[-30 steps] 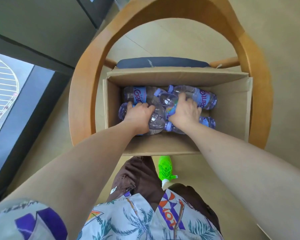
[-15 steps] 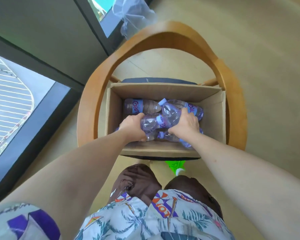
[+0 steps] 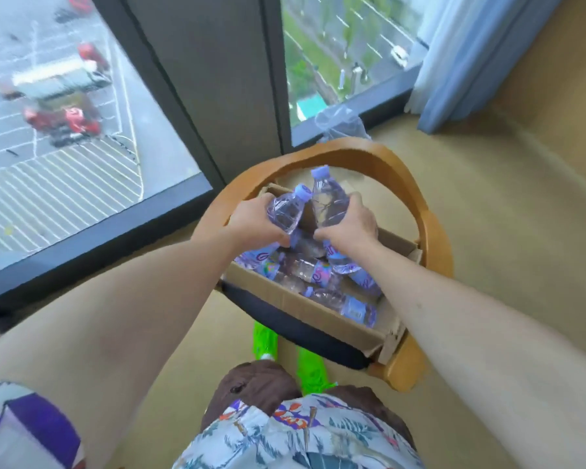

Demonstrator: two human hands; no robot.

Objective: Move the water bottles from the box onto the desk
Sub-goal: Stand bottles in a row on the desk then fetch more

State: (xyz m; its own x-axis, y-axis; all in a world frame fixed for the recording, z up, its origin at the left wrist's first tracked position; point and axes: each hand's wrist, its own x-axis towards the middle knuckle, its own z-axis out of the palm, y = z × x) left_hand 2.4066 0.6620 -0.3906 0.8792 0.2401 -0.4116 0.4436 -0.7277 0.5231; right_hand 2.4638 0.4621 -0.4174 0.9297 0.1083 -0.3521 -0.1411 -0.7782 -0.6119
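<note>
An open cardboard box (image 3: 322,314) sits on a wooden armchair's seat. My left hand (image 3: 251,221) grips a clear water bottle (image 3: 286,209) with a purple cap, lifted above the box. My right hand (image 3: 351,223) grips a second water bottle (image 3: 329,198), cap pointing up and away. The two held bottles nearly touch. Several more bottles (image 3: 339,301) with purple labels lie on their sides inside the box. No desk is in view.
The chair's curved wooden armrest (image 3: 430,238) rings the box. A tall window (image 3: 65,130) with a dark frame fills the left and back. A blue curtain (image 3: 467,59) hangs at the back right, with a clear plastic bag (image 3: 342,125) behind the chair. Beige floor lies to the right.
Both hands have lifted one bottle each up out of the box. The view has tipped upward, so the window and curtain now show.
</note>
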